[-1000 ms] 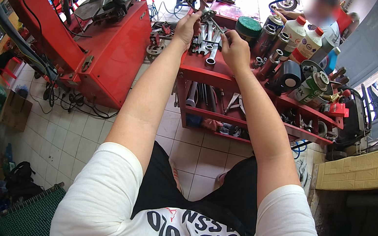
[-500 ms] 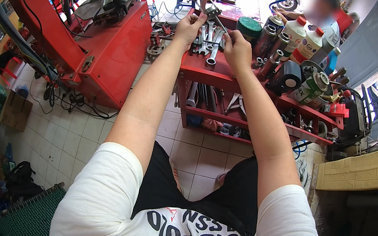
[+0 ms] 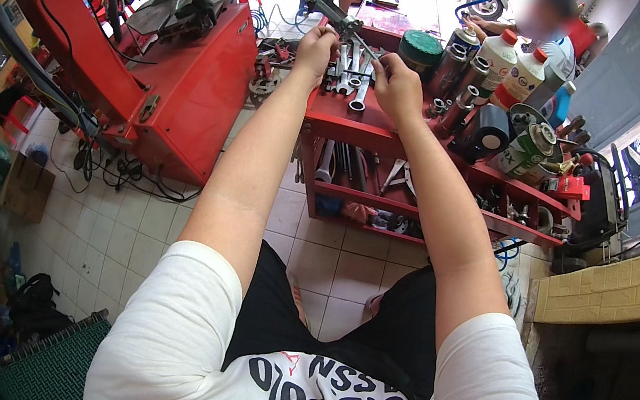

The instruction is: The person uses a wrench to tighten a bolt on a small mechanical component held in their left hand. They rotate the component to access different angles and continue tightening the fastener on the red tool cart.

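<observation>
Over the red tool cart (image 3: 366, 123), both my hands are raised to a grey metal tool (image 3: 334, 13) with a thick cylindrical body and a thin rod. I cannot tell its exact kind. My left hand (image 3: 316, 52) is closed at the near side of the body, fingertips partly hidden. My right hand (image 3: 399, 83) pinches the end of the thin rod. Below and between the hands, several wrenches (image 3: 359, 96) lie side by side on the cart top, apart from my fingers.
Metal sockets (image 3: 460, 110), white bottles with red caps (image 3: 500, 57), a green-lidded tub (image 3: 421, 48) and a spray can (image 3: 529, 146) crowd the cart's right side. A large red machine (image 3: 191, 87) stands left. Other people sit beyond the cart, one at the far right (image 3: 557, 49).
The tool has turned in my hands, its thick body now showing lengthwise toward the far left. My right hand has shifted slightly left; my left hand stays near the same place.
</observation>
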Available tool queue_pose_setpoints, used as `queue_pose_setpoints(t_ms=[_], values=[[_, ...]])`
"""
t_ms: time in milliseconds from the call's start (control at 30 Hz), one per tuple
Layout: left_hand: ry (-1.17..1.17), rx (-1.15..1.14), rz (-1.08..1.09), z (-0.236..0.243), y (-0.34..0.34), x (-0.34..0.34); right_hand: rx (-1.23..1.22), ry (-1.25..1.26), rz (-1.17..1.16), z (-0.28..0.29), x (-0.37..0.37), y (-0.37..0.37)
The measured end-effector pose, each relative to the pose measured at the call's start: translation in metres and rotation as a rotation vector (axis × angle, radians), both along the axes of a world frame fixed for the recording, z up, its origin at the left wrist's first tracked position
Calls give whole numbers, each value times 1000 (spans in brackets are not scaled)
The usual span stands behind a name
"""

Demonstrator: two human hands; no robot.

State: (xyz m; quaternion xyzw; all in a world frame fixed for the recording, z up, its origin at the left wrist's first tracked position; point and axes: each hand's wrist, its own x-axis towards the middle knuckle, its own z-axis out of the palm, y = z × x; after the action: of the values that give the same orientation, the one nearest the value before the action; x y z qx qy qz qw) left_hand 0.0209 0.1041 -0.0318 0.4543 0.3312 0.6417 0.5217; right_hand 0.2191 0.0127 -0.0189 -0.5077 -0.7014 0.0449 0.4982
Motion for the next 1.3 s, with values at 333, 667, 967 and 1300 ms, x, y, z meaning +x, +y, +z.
queue_pose_setpoints(t_ms=[333, 667, 967, 1300], values=[[59, -11, 21, 13, -14, 6, 48, -45, -67, -5, 0, 4], [136, 89, 46, 2, -2, 8, 13, 33, -83, -4, 2, 5], [-11, -22, -26, 15, -18, 9, -8, -49, -120, -4, 4, 3], [124, 40, -2, 7, -7, 6, 18, -69, -132, -2, -1, 2]])
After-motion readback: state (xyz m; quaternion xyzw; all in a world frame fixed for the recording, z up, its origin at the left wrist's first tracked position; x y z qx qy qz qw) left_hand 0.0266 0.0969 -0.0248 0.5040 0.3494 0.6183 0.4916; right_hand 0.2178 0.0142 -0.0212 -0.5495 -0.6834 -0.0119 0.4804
